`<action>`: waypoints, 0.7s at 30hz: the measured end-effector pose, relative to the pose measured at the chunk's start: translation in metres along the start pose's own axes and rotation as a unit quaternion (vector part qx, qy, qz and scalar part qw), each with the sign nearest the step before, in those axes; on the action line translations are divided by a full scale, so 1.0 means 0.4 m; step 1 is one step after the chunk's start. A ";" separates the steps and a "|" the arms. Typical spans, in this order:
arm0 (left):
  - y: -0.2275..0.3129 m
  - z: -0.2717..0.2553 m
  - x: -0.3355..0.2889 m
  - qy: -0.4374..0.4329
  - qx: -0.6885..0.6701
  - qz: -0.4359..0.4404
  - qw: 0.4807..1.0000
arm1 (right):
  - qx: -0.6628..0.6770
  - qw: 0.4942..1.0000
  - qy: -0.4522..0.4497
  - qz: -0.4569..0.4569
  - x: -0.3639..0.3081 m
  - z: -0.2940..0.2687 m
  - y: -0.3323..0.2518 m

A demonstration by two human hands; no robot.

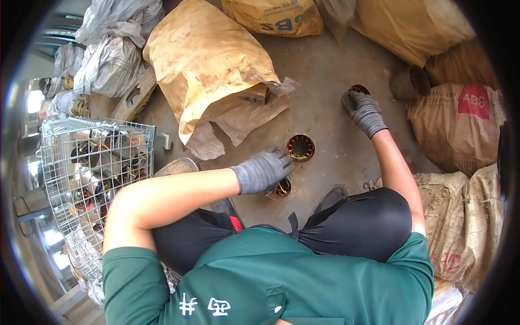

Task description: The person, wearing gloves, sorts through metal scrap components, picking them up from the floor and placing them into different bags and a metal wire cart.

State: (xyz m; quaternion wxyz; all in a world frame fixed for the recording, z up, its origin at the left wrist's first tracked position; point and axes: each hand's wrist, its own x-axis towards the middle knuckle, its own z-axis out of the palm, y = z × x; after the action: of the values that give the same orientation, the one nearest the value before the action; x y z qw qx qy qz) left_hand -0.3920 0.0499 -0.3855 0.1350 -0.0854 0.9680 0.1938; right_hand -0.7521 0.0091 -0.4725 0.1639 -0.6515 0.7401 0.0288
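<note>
**Right hand (368, 112) grips the far ring (345, 102)**

Curled over its rim, it holds this dark ring far right above or on the floor (325, 62); contact is unclear. Left hand (265, 169) lies beside the middle ring (310, 153) and near ring (278, 193), its grasp hidden. Best, I judge, to press the outer walls, sparing the windings (309, 143) and loose wires (284, 187).

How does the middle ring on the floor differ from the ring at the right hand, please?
The middle ring shows orange bits inside; the right ring looks mostly dark. The middle ring's hole is in plain view; the right ring is partly covered by the right hand. Both are round.
</note>
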 end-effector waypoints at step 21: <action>-0.021 0.145 0.169 -0.075 -0.009 -0.082 0.994 | -0.044 0.985 -0.132 -0.105 -0.059 0.031 -0.100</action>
State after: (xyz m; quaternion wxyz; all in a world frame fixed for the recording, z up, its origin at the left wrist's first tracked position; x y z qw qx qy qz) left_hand -0.4409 0.0577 -0.4599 0.2215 -0.1506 0.9431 0.1971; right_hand -0.7085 0.0289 -0.4707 0.2339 -0.7228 0.6372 0.1296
